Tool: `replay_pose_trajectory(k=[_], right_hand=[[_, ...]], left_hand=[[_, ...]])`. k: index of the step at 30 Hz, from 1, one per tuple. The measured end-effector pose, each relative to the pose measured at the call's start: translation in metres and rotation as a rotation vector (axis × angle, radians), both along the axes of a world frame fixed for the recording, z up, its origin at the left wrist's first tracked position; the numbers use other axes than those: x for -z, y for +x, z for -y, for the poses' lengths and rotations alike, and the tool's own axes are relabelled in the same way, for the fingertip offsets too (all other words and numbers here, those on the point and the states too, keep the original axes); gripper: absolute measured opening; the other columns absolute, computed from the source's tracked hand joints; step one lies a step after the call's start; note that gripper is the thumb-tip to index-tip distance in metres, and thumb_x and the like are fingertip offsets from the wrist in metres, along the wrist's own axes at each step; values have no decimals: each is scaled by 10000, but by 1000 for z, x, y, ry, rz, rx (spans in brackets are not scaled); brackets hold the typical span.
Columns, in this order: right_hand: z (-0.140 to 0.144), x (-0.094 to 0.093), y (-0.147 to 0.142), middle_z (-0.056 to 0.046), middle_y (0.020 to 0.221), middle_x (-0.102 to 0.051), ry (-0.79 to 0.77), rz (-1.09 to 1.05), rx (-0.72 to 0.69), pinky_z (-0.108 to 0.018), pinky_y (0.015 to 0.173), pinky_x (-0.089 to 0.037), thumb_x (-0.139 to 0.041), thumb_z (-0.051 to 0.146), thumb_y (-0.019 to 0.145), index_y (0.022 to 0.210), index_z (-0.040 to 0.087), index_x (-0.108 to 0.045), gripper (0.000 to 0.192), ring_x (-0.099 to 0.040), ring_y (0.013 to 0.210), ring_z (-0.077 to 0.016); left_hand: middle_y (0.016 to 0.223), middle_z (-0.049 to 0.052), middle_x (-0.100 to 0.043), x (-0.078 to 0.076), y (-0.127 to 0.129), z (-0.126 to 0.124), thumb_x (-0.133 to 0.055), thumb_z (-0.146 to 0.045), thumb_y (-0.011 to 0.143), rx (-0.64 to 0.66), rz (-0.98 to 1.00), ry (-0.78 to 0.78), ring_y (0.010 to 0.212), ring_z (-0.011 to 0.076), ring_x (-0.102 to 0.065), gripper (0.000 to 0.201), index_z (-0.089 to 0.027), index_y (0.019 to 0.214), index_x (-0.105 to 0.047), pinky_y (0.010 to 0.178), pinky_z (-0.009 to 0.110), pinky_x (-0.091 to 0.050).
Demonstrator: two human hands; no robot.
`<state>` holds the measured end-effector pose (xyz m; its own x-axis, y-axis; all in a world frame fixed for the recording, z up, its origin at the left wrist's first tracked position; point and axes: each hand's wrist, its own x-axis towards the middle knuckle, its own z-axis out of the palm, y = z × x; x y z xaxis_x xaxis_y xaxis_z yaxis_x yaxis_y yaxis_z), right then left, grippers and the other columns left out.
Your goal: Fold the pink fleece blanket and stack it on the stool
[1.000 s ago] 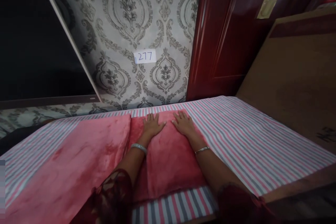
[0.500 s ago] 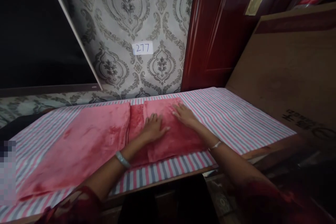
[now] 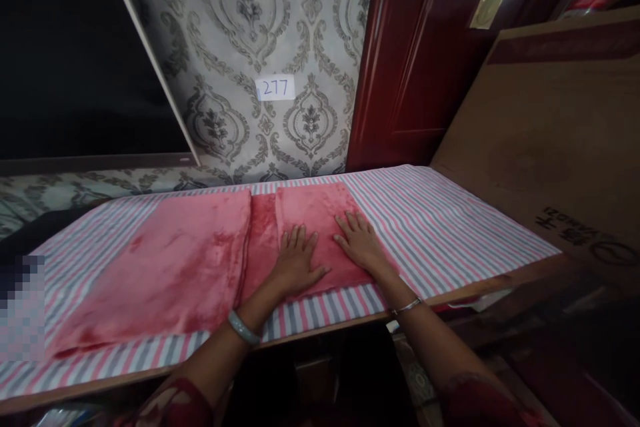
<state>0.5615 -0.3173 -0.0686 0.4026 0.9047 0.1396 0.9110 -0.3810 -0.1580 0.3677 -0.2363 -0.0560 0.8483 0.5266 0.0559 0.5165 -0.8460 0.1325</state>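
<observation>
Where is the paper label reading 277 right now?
In the head view, the 277 label is stuck on the patterned wallpaper, upper centre, left of the dark red door and above the folded pink cloth.

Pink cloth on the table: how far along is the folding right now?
Done: the right end of the pink cloth is folded over into a narrower panel. In hand: the left hand and right hand lie flat on that panel, pressing it onto the striped table cover. Left: the wide left part lies spread out, unfolded.
</observation>
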Motion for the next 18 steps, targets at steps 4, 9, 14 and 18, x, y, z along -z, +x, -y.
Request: replay_pose_trajectory(k=[4, 9, 14, 18], right_hand=[[1, 5, 1, -78, 1651, -189, 7, 29, 2, -522, 1175, -199, -294, 545, 1007, 1569, 270, -262, 626, -93, 1521, -311], [-2, 19, 5, -77, 1644, -217, 21, 84, -3, -531, 1162, -226, -273, 547, 1003, 1563, 280, -281, 621, -139, 1513, -310], [-5, 31, 10, -75, 1638, -238, 41, 104, 3, -540, 1153, -244, -249, 577, 991, 1554, 290, -308, 634, -167, 1507, -314], [-7, 37, 11, -59, 1639, -239, 52, 107, 6, -528, 1159, -246, -260, 574, 984, 1553, 291, -310, 637, -179, 1504, -312]], left_hand=[[1642, 168, -180, -6, -3, 3, -502, -667, 862, 1, 20, -37, 1522, 354, -76, 878, -171, 1554, -291, 1218, 548, -85], [1574, 130, -381, -21, -33, 14, -508, -562, 906, 94, 52, -116, 1477, 289, -294, 691, -196, 1486, -430, 1209, 468, -229], [1547, 83, -437, -37, -95, 16, -461, -450, 943, -63, 202, -39, 1450, 237, -354, 576, -229, 1475, -440, 1210, 437, -259], [1628, 159, -243, -37, -132, -5, -469, -413, 924, -395, 86, 83, 1520, 288, -156, 725, -114, 1553, -268, 1229, 517, -128]])
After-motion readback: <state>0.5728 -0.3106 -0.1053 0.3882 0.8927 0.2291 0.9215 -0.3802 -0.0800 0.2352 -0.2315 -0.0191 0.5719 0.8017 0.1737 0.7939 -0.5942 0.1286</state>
